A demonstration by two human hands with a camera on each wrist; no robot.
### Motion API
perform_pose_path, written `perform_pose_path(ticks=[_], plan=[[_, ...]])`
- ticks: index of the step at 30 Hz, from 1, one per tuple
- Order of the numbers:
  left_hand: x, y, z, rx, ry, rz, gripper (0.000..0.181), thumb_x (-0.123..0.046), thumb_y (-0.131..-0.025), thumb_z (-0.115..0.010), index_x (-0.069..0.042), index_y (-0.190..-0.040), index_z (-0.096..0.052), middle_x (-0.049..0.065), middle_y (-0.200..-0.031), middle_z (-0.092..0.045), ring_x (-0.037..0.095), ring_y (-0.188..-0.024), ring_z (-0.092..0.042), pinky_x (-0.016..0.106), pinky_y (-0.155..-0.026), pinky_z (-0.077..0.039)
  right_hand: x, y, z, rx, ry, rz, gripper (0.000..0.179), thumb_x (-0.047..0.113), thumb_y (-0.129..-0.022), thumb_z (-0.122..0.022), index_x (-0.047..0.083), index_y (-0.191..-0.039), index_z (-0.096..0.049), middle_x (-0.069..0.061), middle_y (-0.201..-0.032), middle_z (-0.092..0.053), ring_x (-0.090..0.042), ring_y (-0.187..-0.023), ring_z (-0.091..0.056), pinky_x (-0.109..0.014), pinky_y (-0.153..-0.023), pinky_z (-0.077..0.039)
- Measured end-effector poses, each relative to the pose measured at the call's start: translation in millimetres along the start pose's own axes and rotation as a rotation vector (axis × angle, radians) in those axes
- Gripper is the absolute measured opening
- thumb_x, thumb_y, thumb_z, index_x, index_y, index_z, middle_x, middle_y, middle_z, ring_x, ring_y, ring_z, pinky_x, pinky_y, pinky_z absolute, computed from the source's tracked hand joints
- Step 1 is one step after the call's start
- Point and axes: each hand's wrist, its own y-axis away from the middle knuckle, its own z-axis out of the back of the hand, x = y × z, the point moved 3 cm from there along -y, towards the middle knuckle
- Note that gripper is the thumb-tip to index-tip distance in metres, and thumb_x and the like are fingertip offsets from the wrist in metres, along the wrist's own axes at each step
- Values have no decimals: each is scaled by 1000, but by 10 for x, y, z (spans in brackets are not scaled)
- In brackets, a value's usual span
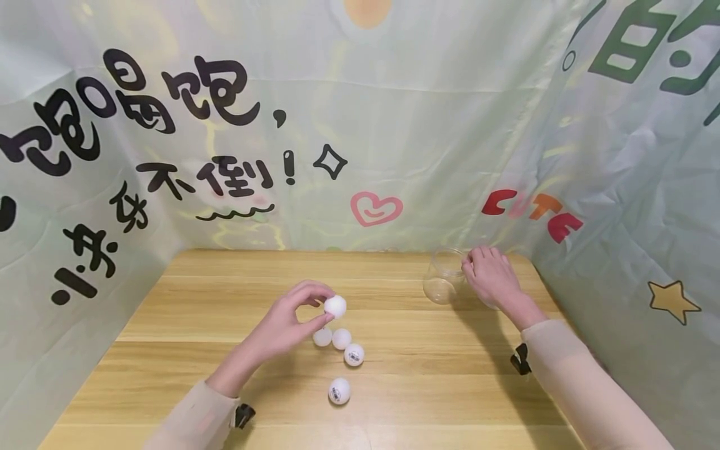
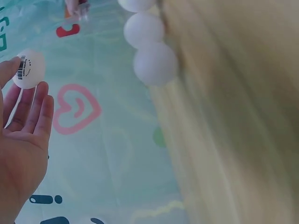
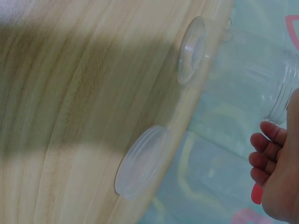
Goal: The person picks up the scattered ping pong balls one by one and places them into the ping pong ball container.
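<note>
Between thumb and fingers, my left hand (image 1: 292, 319) pinches a white ping-pong ball (image 1: 335, 307) above the table; printed marks show on this ball (image 2: 32, 69) in the left wrist view. Several more ping-pong balls (image 1: 354, 355) lie on the wood beneath and in front of that hand. A clear plastic jar (image 1: 441, 284) stands near the back right, its mouth uncovered. My right hand (image 1: 492, 275) grips the jar by its rim with curled fingers; the thumb is hidden in the right wrist view. Beside the jar lies a translucent round lid (image 3: 142, 163), mostly covered by my right hand in the head view.
The wooden table (image 1: 225, 294) meets a printed cloth backdrop (image 1: 315, 219) along its back edge, and more cloth hangs at both sides. One ping-pong ball (image 1: 339, 392) lies nearer the front than the others.
</note>
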Motion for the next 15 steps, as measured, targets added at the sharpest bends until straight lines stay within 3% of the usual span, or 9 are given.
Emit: perform_pose_path(ticks=[15], plan=[[-8,-558,-272,-88,146,-4,34,-8,-91,-81,-10,-124,-69,3,-124,-67,19,-110,-65,43,-98,-58,15,10,5,-10,0,-7,36,29,-111,-31,2,-111,-55,-20,-115,-56,-44,-113,-48,-58,-93,-40]])
